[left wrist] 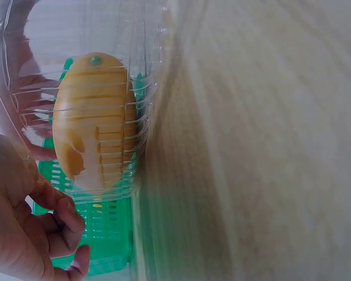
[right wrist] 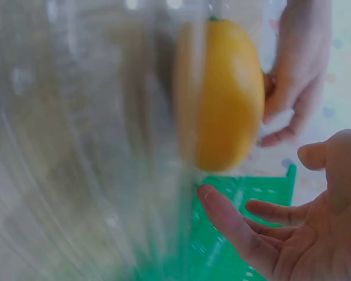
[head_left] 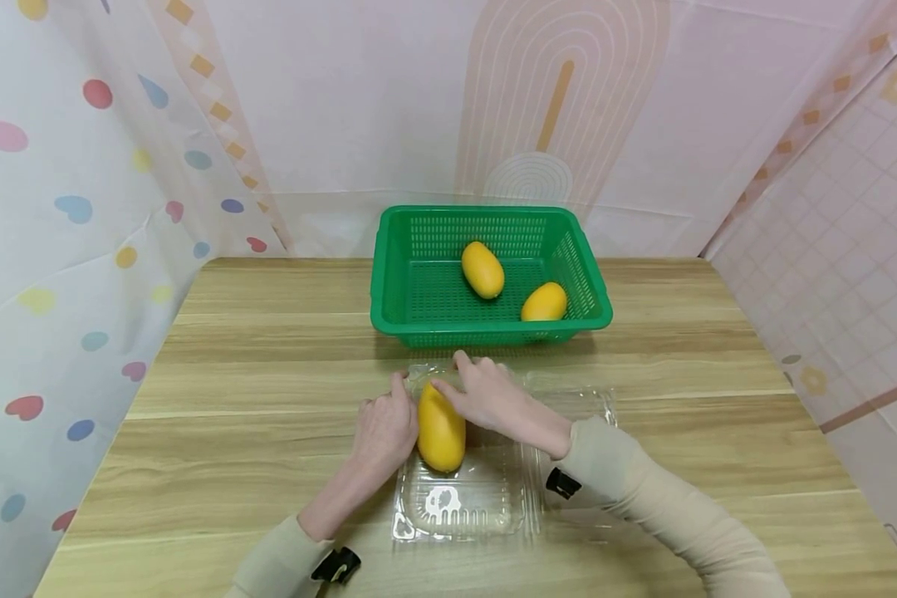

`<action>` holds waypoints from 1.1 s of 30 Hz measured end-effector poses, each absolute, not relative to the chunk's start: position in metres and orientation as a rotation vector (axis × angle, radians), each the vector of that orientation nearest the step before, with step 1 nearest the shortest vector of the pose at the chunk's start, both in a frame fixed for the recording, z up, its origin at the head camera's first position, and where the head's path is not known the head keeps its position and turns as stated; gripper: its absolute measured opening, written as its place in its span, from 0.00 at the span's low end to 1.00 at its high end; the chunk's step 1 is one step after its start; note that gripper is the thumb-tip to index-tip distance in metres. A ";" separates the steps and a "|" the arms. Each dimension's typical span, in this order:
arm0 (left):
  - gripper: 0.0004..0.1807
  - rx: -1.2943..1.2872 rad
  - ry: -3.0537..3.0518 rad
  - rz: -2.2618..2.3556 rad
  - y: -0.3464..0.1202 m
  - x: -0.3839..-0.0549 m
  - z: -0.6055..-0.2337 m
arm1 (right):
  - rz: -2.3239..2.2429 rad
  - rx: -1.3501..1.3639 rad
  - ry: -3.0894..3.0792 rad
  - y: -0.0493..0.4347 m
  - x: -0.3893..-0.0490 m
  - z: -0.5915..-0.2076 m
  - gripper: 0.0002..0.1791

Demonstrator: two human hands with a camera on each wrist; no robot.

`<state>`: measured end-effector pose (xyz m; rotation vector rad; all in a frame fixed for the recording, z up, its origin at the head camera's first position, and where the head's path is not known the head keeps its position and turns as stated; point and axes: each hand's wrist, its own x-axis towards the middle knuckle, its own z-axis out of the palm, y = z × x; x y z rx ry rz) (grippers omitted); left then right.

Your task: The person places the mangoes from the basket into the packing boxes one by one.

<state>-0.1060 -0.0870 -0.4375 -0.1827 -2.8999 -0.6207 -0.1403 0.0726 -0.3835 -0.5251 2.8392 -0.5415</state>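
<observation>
A smooth yellow oval mango (head_left: 441, 428) lies lengthwise in an open clear plastic clamshell box (head_left: 463, 502) on the pale wood-grain bench (head_left: 239, 399), near the front edge and roughly in the middle from left to right. The mango sits in the left half of the box, its far tip pointing away from the person, and the box's other half spreads out flat to the right.

The left hand (head_left: 384, 429) rests against the left side of the mango and the box wall, fingers loosely curved and thumb pointing to the far side. In the left wrist view the fingers are curled beside the ribbed plastic, but whether they actually clasp the box or only lean on it is hard to tell. So the mango lies just right of this grip, touching or nearly so.

The right hand (head_left: 493, 396) comes in from the right with its fingers spread and fairly straight, the fingertips over the far end of the mango and the box's far rim. The right wrist view shows an open palm just beside the fruit, not closed round it.

Farther back stands a green perforated plastic basket (head_left: 396, 282) holding two more yellow mangoes (head_left: 482, 269).
</observation>
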 end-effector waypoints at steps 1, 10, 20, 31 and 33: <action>0.16 -0.178 -2.905 -0.623 -0.087 -0.106 -0.437 | -0.517 -0.534 2.865 0.074 -0.142 -0.380 0.27; 0.16 -0.143 -2.932 -0.655 -0.086 -0.106 -0.436 | -0.477 -0.581 2.976 0.094 -0.163 -0.347 0.21; 0.17 -0.116 -2.956 -0.655 -0.084 -0.106 -0.436 | -0.629 -0.535 3.202 0.129 -0.211 -0.326 0.15; 0.19 -0.072 -2.984 -0.669 -0.083 -0.106 -0.435 | -0.514 -0.132 3.088 0.155 -0.252 -0.320 0.26; 0.19 -0.069 -2.982 -0.663 -0.082 -0.106 -0.435 | -0.490 -0.088 3.050 0.157 -0.257 -0.322 0.28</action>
